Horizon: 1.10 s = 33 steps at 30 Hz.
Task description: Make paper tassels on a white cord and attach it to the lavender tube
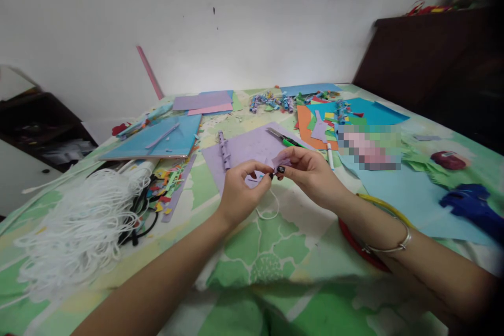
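Both my hands meet over the middle of the table, fingertips nearly touching. My right hand is closed in a pinch on a small piece of purple paper, gathered at its lower end. At that end, my left hand has thumb and finger pressed together. A thin white cord loops down from beneath the left thumb tip; where it meets the paper is hidden by the fingers. Beyond the hands lies a purple sheet, with a rolled purple paper tube and green-handled scissors on it.
A heap of white cord spreads at left, beside coloured paper scraps and a blue pad. A white marker, yellow ring and dark blue tool are at right. Finished-looking paper rolls lie by the wall.
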Motion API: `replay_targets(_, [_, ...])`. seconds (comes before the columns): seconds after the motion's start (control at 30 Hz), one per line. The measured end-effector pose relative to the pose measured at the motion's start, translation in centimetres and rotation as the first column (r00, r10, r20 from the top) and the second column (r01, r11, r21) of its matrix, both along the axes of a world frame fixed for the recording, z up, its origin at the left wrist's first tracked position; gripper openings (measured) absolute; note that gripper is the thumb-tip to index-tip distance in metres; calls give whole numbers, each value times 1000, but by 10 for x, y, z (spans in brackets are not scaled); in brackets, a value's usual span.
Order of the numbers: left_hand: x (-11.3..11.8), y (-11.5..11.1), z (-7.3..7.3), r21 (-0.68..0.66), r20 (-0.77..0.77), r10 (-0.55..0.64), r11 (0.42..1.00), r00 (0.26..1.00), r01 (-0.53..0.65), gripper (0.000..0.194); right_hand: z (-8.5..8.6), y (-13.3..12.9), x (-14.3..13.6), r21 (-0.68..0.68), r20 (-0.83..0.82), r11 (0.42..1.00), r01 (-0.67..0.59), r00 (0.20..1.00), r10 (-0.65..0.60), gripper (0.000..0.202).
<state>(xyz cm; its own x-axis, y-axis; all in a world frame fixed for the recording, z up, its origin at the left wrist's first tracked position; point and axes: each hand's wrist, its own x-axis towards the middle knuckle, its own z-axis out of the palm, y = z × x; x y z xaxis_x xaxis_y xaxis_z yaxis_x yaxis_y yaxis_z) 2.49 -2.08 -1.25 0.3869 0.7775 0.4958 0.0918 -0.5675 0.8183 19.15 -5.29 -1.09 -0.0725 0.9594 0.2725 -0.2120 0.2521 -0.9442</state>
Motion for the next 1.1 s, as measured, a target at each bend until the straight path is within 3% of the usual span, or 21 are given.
replay_targets(1.1, [3, -3, -2, 254, 8, 127, 959, 992, -125, 11, 0, -3, -4, -28, 48, 998, 59, 997, -58, 21])
